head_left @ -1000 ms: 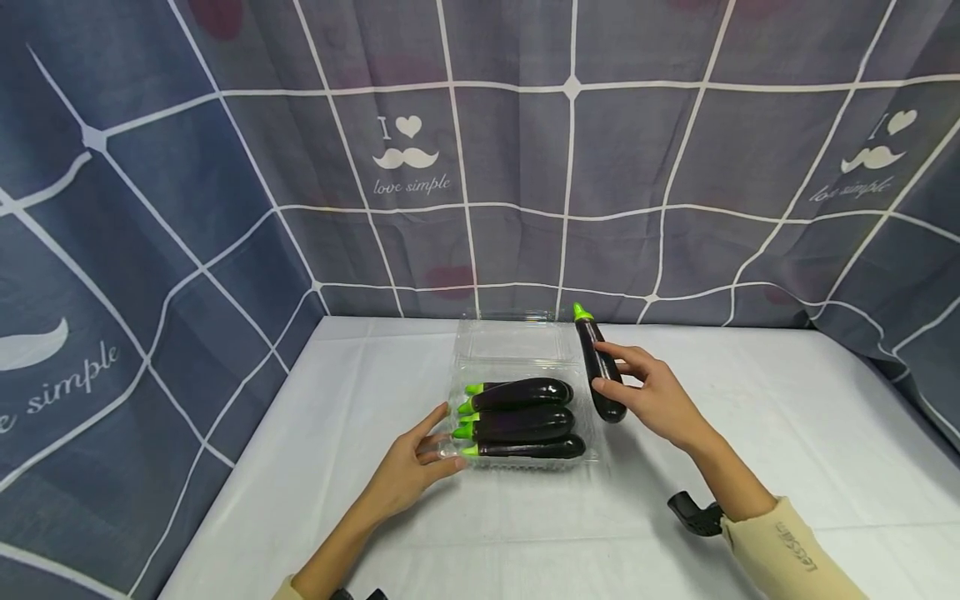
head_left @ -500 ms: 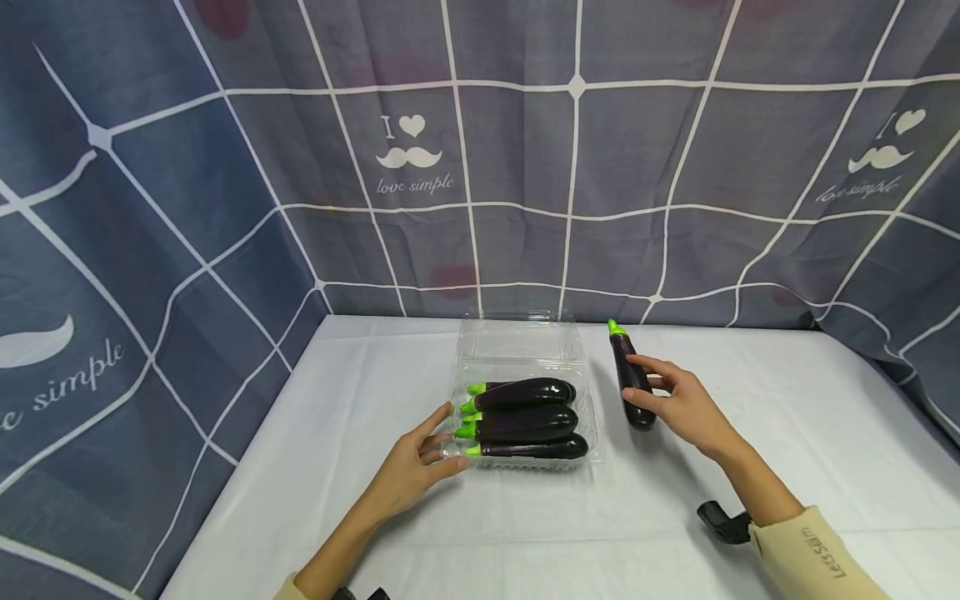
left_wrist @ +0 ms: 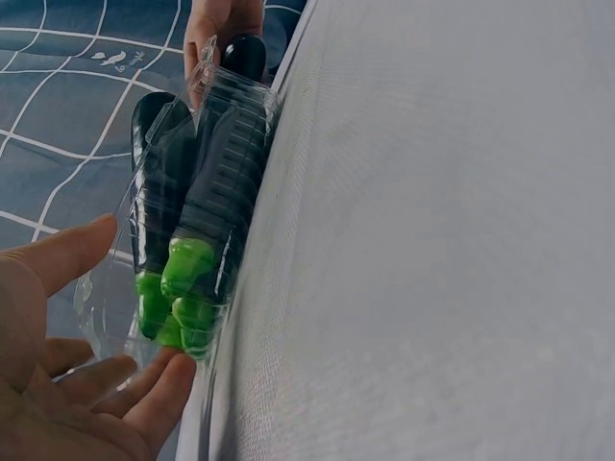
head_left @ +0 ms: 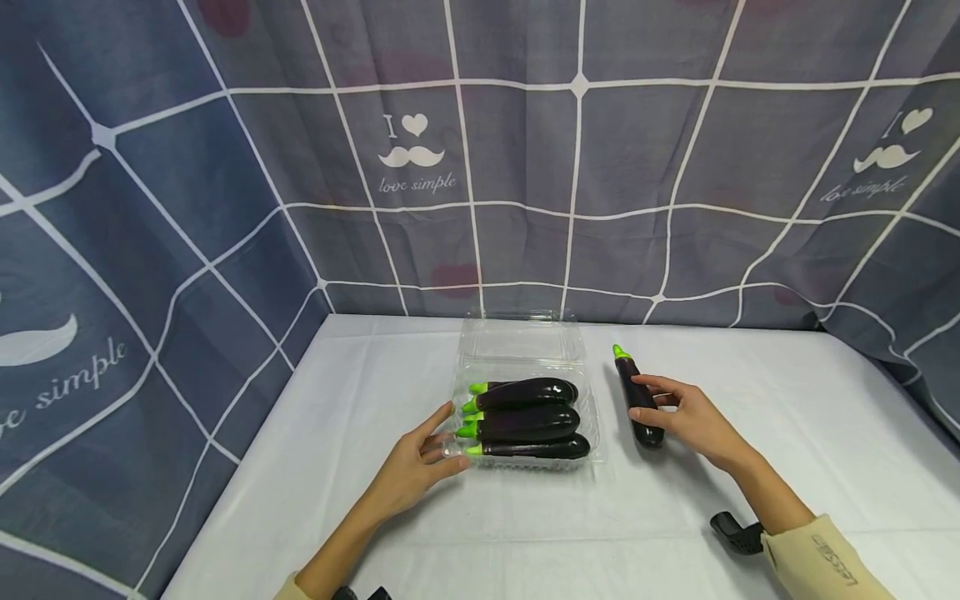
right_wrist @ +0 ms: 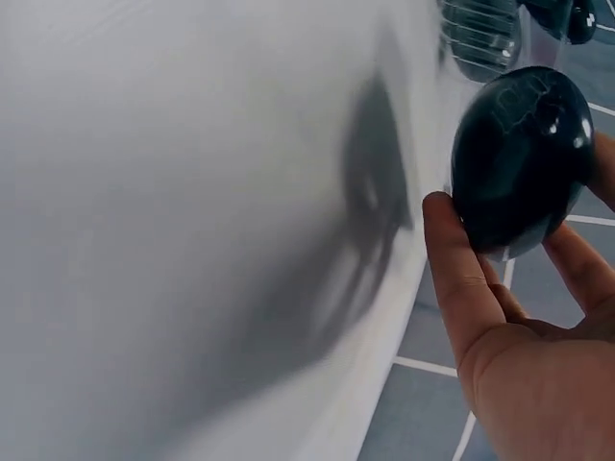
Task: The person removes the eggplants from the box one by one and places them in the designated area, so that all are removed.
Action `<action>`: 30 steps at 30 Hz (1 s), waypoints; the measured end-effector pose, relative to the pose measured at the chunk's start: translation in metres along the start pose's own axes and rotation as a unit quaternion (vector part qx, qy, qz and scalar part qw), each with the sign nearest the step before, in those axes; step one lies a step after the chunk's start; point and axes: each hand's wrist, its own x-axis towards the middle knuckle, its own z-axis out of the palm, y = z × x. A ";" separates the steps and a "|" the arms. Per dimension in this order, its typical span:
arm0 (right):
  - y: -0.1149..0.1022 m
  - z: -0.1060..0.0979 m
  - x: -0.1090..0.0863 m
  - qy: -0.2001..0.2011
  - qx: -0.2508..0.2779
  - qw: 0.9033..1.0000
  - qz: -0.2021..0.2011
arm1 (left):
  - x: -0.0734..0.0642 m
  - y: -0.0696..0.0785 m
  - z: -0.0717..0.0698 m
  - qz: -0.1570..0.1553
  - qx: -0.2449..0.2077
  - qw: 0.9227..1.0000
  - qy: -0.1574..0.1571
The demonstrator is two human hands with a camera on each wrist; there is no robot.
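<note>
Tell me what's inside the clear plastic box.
The clear box holds dark eggplants with green stems; upper ones partly cover others, and the floor beneath them is hidden.

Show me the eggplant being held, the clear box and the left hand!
Held eggplant (head_left: 641, 397), head view: dark body.
Clear box (head_left: 522, 342), head view: open lid.
Left hand (head_left: 412, 467), head view: back of the hand.

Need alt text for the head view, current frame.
Right hand holding a dark eggplant to the right of an open clear plastic box of eggplants on a white table. The left hand touches the box's left end; a dark curtain with white grid lines hangs behind.
</note>
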 end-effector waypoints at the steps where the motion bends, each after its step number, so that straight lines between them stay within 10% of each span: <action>1: 0.001 0.000 -0.001 -0.002 -0.003 1.000 0.000 | 0.000 0.000 0.000 0.000 0.001 1.000 -0.001; 30: 0.004 0.016 -0.002 0.013 -0.032 0.999 0.016 | 0.001 0.001 0.000 -0.002 -0.007 1.000 -0.004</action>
